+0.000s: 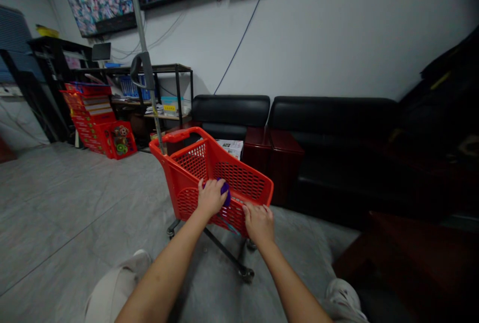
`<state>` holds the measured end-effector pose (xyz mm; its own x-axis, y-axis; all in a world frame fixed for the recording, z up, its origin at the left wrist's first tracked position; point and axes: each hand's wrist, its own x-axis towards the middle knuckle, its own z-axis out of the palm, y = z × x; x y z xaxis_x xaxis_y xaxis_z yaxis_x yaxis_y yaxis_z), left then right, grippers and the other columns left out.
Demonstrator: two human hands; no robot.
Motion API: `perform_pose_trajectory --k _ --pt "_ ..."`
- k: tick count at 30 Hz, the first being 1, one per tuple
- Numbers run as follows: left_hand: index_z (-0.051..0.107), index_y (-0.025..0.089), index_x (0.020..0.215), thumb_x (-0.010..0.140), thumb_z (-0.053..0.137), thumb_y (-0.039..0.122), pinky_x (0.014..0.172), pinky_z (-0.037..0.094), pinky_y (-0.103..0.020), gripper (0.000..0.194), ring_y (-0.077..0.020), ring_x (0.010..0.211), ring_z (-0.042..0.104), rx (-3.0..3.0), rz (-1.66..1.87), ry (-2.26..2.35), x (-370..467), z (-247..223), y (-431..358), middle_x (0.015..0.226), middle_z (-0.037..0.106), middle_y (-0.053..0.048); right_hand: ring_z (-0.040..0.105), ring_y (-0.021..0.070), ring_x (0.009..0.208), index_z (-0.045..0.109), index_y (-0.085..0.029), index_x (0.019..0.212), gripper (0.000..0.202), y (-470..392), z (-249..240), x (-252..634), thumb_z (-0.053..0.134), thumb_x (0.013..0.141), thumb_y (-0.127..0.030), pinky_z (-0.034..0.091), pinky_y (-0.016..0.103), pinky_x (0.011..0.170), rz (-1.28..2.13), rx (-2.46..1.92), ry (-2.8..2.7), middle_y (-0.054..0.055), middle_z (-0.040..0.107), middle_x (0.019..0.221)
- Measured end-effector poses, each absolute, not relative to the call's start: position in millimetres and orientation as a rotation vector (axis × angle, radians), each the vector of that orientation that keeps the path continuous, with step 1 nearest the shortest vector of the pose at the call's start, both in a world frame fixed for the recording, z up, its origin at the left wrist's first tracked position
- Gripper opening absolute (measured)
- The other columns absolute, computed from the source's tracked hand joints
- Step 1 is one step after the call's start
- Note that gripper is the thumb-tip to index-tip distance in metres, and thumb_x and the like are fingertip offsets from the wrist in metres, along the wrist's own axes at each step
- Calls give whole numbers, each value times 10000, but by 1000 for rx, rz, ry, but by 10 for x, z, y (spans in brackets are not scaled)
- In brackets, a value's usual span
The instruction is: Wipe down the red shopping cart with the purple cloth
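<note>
Two hands on cart [174, 183] | left hand [211, 197] clamped on purple item [226, 195], right hand [259, 219] curled over rim beside it | your hard push could roll wheels [246, 274] below

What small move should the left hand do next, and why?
Perhaps slide the left hand slightly along the near cart rim: it holds a purple item there, while the right hand rests on that rim and might steady it.

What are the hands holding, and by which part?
Left hand: purple item, by its middle. Right hand: cart, by its near rim, toward the front.
</note>
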<state>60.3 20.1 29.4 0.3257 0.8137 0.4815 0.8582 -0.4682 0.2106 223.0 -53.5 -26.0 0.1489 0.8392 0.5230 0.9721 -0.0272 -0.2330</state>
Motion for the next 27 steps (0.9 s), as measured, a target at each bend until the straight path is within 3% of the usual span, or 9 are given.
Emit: perform_pose_trajectory --k 9,15,19,27 --pt "521 338 1240 913 520 393 1163 136 -516 332 -224 1260 448 -2536 -818 -1642 471 311 340 1224 601 -28 634 173 951 713 -199 975 463 -588 -295 2112 291 1021 -384 245 352 1058 -263 -1844 -1604 59 748 1001" --pt "555 337 1183 899 536 389 1158 100 -542 289 -224 1231 466 -2615 -813 -1616 208 332 438 1200 621 -9 636 166 1006 712 -214 1050 472 -674 -249 1942 267 1023 -371 251 371 1049 -120 -1756 -1709 54 744 1063" --pt "565 334 1173 887 543 357 1151 108 -557 288 -228 1225 480 -2645 -843 -1634 33 343 524 1190 639 0 540 201 1202 723 -260 1037 432 -675 -263 2097 314 1009 -394 201 428 1084 -121 -1747 -1742 26 723 1127" --pt "520 330 1237 887 552 361 1163 96 -564 353 -230 1261 464 -2711 -936 -1537 298 143 174 1260 609 -10 432 196 1306 635 -294 1208 500 -539 -586 2217 185 1017 -401 258 428 1066 -119 -1745 -1700 27 612 1312"
